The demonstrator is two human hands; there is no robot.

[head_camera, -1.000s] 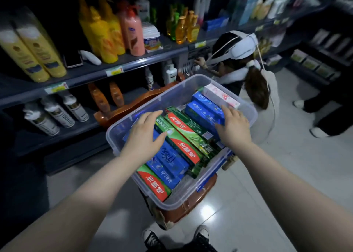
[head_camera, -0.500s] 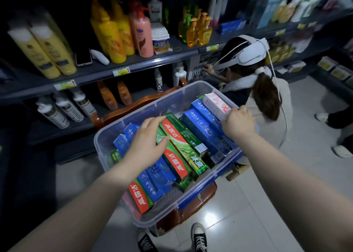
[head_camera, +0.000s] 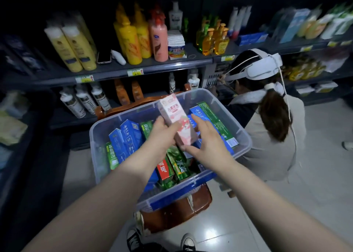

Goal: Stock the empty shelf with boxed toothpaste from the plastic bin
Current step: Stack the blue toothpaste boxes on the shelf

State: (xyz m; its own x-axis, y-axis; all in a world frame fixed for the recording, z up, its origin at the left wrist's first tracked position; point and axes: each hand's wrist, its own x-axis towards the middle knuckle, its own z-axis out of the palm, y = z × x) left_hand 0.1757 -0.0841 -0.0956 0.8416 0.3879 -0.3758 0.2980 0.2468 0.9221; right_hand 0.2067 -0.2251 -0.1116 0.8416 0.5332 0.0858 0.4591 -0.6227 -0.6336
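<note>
A clear plastic bin [head_camera: 247, 137] with blue latches rests on a brown chair [head_camera: 177, 212] in front of me. It holds several blue, green and red toothpaste boxes [head_camera: 129, 137]. Above the bin, my left hand [head_camera: 162, 134] grips a pink-and-white toothpaste box [head_camera: 172, 116] by its lower half, tilted with its top toward the shelves. My right hand [head_camera: 207, 139] lies against the box's right side and bottom end, fingers straight and spread, not wrapped around it.
Dark shelves [head_camera: 122, 70] of yellow, pink and white bottles run along the back, with a phone [head_camera: 104, 56] on the middle one. A person [head_camera: 267, 133] wearing a white headset crouches to the right of the bin. My shoes [head_camera: 188, 243] stand on grey tiles.
My right hand lifted the pink box from the bin's far right corner and brought it to the middle. My left hand left the boxes and took hold of it.
</note>
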